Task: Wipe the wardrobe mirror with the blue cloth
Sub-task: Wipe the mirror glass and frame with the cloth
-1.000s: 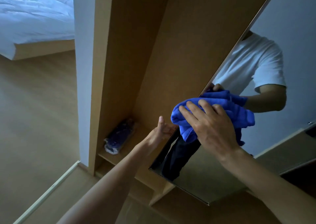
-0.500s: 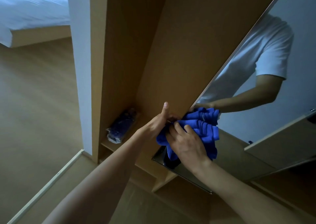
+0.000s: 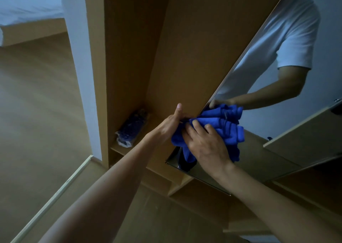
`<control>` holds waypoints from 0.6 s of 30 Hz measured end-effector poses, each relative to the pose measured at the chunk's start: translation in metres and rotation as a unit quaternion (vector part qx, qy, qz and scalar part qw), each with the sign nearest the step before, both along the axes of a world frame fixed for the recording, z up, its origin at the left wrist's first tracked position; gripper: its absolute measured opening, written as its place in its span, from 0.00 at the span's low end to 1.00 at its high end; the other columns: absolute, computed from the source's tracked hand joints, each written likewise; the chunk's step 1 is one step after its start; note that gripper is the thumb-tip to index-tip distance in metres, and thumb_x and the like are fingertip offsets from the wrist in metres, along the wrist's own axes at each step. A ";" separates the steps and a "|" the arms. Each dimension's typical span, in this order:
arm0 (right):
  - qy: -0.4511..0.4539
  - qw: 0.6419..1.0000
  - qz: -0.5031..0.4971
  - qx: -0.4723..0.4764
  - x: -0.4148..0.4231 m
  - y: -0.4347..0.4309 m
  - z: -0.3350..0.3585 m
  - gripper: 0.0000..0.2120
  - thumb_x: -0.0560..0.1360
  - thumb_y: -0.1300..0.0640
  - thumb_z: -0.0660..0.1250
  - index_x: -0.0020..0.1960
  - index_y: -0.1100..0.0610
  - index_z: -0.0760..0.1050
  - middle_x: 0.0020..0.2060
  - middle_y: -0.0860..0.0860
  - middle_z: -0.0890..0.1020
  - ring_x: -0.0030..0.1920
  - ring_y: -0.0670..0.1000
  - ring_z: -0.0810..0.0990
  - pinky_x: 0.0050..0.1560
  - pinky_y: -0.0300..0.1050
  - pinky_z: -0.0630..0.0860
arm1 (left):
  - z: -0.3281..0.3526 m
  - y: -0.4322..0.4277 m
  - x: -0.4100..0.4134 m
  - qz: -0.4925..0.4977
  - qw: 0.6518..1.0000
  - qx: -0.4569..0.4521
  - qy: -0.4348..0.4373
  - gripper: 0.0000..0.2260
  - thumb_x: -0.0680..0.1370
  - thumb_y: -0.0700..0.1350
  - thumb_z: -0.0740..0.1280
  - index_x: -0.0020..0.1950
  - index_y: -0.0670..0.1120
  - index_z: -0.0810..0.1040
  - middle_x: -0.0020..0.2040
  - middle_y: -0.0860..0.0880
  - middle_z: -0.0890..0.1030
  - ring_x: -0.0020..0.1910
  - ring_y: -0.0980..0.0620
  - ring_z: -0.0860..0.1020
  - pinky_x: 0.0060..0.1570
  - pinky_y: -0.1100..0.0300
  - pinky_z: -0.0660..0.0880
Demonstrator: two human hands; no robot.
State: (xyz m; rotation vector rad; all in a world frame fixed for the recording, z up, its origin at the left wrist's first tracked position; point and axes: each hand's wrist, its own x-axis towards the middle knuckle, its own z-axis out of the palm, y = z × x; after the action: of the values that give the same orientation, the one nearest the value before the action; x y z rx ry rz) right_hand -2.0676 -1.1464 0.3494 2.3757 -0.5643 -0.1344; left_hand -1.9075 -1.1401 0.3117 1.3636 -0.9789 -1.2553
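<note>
The wardrobe mirror [image 3: 327,39] is on a wooden door that fills the right side and reflects a person in a white T-shirt. A bunched blue cloth [image 3: 229,129] lies against the glass near the mirror's lower left corner. My right hand [image 3: 205,146] presses on the cloth with its fingers spread over it. My left hand [image 3: 166,126] holds the door's left edge just beside the cloth, thumb up on the wooden back. Its fingers are hidden behind the cloth.
A dark wrapped package [image 3: 129,129] lies on a low shelf inside the wardrobe, left of my hands. A white wall edge [image 3: 79,57] stands beside the wardrobe, with a pale floor strip [image 3: 55,192] below. A bed [image 3: 27,2] is far left across the wooden floor.
My right hand has slid the cloth down and left across the glass to the mirror's left edge, next to my left hand. My left hand has stayed on the door edge.
</note>
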 end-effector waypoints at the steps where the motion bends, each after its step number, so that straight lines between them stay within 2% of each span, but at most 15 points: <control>1: 0.004 1.000 -0.008 0.010 0.001 0.001 -0.010 0.24 0.74 0.53 0.68 0.69 0.57 0.72 0.65 0.55 0.76 0.68 0.57 0.71 0.61 0.52 0.70 | -0.003 -0.002 0.000 0.002 1.000 -0.003 -0.002 0.34 0.84 0.65 0.37 0.58 0.55 0.82 0.62 0.52 0.80 0.65 0.53 0.75 0.72 0.54 0.65; 3: 0.022 1.000 -0.019 0.012 0.004 0.002 -0.028 0.28 0.75 0.51 0.68 0.72 0.58 0.68 0.68 0.55 0.73 0.70 0.56 0.69 0.63 0.52 0.70 | -0.007 -0.004 -0.001 0.010 1.000 -0.012 0.018 0.35 0.84 0.65 0.37 0.55 0.54 0.83 0.61 0.48 0.83 0.64 0.50 0.78 0.74 0.51 0.67; 5: 0.036 0.999 -0.019 0.014 0.006 0.003 -0.048 0.27 0.77 0.52 0.64 0.73 0.59 0.65 0.69 0.57 0.72 0.71 0.56 0.68 0.64 0.52 0.69 | -0.009 -0.005 -0.002 0.017 0.999 -0.012 0.039 0.36 0.84 0.64 0.37 0.55 0.50 0.83 0.61 0.43 0.83 0.63 0.48 0.80 0.71 0.50 0.71; 7: 0.036 0.998 -0.031 0.035 0.009 0.004 -0.068 0.24 0.77 0.55 0.60 0.71 0.60 0.67 0.67 0.57 0.74 0.69 0.56 0.70 0.64 0.51 0.71 | -0.011 -0.006 -0.003 0.019 0.999 -0.015 0.031 0.37 0.85 0.63 0.36 0.59 0.47 0.83 0.62 0.43 0.83 0.61 0.49 0.80 0.64 0.57 0.75; 9: 0.063 0.996 -0.036 0.047 0.011 0.003 -0.091 0.23 0.75 0.56 0.64 0.69 0.59 0.70 0.62 0.55 0.76 0.66 0.55 0.71 0.62 0.50 0.73 | -0.012 -0.005 -0.005 0.027 0.999 -0.015 0.020 0.37 0.85 0.62 0.36 0.64 0.45 0.82 0.63 0.43 0.82 0.63 0.50 0.79 0.60 0.62 0.73; 12: 0.089 0.995 -0.029 0.037 0.012 0.000 -0.113 0.23 0.73 0.55 0.69 0.66 0.59 0.72 0.58 0.54 0.75 0.61 0.55 0.70 0.59 0.49 0.74 | -0.015 -0.005 -0.009 0.039 0.999 -0.017 0.028 0.35 0.85 0.61 0.37 0.62 0.47 0.81 0.63 0.43 0.82 0.63 0.49 0.79 0.67 0.57 0.71; 15: 0.043 0.997 -0.030 0.063 0.011 -0.001 -0.115 0.23 0.71 0.56 0.72 0.64 0.58 0.73 0.57 0.53 0.76 0.60 0.54 0.72 0.58 0.49 0.74 | -0.016 -0.002 -0.012 0.057 0.997 -0.014 0.045 0.32 0.85 0.62 0.38 0.55 0.54 0.82 0.56 0.50 0.83 0.60 0.53 0.80 0.70 0.53 0.71; 18: -0.033 0.993 -0.042 0.104 0.010 0.002 -0.101 0.24 0.69 0.58 0.74 0.63 0.56 0.74 0.59 0.53 0.77 0.62 0.54 0.74 0.58 0.49 0.72 | -0.018 0.001 -0.013 0.053 0.998 -0.014 0.038 0.31 0.85 0.62 0.38 0.54 0.56 0.81 0.54 0.55 0.83 0.58 0.56 0.80 0.70 0.55 0.72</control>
State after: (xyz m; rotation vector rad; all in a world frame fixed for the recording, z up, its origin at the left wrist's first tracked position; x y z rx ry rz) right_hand -2.0578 -1.1442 0.2485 2.5668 -0.7116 -0.1602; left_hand -1.9202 -1.1389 0.2938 1.3195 -0.8573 -1.2018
